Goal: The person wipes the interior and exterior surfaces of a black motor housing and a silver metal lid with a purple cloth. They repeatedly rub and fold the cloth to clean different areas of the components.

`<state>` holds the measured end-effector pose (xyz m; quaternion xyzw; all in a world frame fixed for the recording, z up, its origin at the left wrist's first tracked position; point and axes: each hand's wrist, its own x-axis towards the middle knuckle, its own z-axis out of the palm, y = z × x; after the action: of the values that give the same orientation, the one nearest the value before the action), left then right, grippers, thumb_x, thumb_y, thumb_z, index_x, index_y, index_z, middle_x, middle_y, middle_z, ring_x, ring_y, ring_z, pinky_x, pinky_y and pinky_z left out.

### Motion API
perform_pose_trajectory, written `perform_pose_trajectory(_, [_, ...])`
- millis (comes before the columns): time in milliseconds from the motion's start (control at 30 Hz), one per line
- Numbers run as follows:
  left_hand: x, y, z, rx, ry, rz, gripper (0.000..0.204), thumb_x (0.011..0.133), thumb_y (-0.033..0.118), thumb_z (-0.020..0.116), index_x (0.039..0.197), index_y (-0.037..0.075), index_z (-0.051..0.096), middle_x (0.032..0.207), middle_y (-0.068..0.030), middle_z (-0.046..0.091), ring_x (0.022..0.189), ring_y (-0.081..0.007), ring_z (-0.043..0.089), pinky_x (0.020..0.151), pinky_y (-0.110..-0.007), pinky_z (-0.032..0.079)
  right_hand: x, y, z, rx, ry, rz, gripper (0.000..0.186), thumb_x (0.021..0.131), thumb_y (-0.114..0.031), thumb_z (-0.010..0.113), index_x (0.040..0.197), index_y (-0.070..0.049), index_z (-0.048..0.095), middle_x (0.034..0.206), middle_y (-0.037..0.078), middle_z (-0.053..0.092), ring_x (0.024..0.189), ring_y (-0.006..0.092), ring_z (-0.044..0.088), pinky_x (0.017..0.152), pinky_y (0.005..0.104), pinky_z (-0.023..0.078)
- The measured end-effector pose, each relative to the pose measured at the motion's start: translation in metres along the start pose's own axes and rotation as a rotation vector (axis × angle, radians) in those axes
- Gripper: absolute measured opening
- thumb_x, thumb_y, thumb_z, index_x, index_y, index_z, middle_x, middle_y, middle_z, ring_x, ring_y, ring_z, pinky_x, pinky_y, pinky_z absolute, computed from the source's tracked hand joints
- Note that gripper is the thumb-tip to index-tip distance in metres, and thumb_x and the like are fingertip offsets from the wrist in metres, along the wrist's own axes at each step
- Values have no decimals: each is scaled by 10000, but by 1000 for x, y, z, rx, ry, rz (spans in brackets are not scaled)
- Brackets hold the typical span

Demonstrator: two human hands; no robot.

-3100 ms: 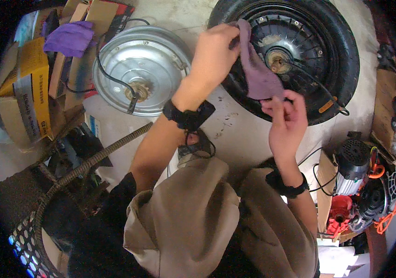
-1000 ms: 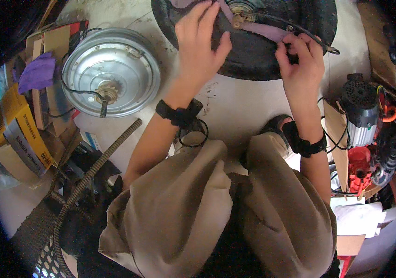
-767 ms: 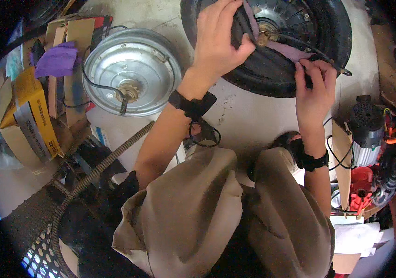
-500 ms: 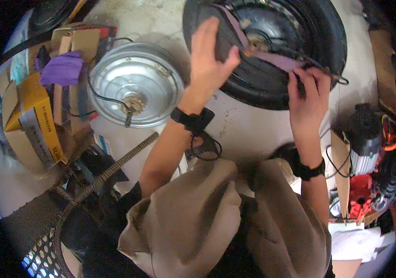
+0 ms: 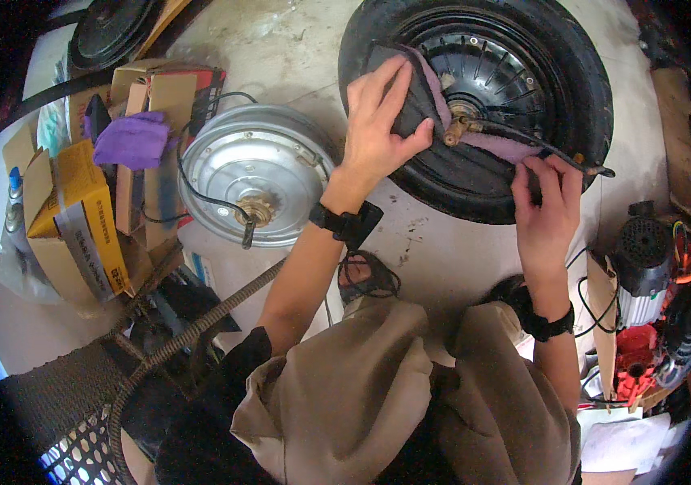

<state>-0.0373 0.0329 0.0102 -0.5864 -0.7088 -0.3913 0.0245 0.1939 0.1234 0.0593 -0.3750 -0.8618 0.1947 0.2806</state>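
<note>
A dark grey cloth (image 5: 426,105) with a pinkish underside is drawn round the near side of the axle (image 5: 460,128) of a black-tyred hub wheel (image 5: 568,48), which lies flat on the floor. My left hand (image 5: 378,121) has its fingertips bent over the cloth's upper left end, the thumb held apart on its near part. At the other end, my right hand (image 5: 549,198) pinches the cloth near the tyre's right side. A black cable (image 5: 515,133) runs from the axle to the right, just above my right fingers. Both palms face away.
To the left lies a silver hub motor (image 5: 224,174) with its own cable. Beyond it stand a yellow cardboard box (image 5: 90,218) and a purple cloth (image 5: 131,139) on boxes. A black-topped motor (image 5: 644,250) and red parts (image 5: 635,356) sit at the right. A curved metal-framed chair (image 5: 192,323) is lower left.
The view has shifted, so the wheel and floor things sit lower in it. Both hands stay at the cloth's ends, and the cloth now lies lower against the axle, with the axle tip showing above it.
</note>
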Motion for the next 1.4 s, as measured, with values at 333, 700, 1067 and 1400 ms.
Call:
perform_pose_trajectory(333, [16, 2, 0, 30, 31, -13, 651, 604, 144, 737, 1223, 14, 582, 1308, -147, 516, 1113, -359, 479, 953, -429, 416, 0, 1, 3, -12, -30, 9, 194, 816, -60, 729, 996, -42, 656, 1043, 137, 559, 950, 305, 584, 803, 381, 498])
perform_pose_trajectory(700, [12, 25, 4, -109, -15, -160, 592, 679, 109, 706, 1246, 22, 559, 1367, -133, 477, 1174, -352, 414, 1027, -436, 320, -10, 13, 3, 5, -18, 12, 207, 809, -20, 703, 1004, -23, 635, 1072, 150, 550, 1010, 327, 552, 862, 396, 474])
perform_pose_trajectory(1067, [41, 34, 5, 40, -154, 82, 577, 744, 132, 591, 1314, 72, 526, 1376, -137, 458, 1124, -378, 431, 1003, -471, 326, -38, 25, 15, 136, 43, 85, 162, 833, -24, 715, 982, -16, 652, 1037, 122, 565, 905, 238, 594, 732, 318, 521])
perform_pose_trajectory(1400, [60, 31, -13, -29, -277, 129, 610, 704, 168, 602, 1290, 20, 523, 1344, -198, 469, 1146, -414, 426, 1013, -480, 348, -32, 6, 8, 352, 49, 344, 137, 815, -29, 740, 929, -8, 667, 1019, 103, 559, 746, 179, 621, 625, 285, 522])
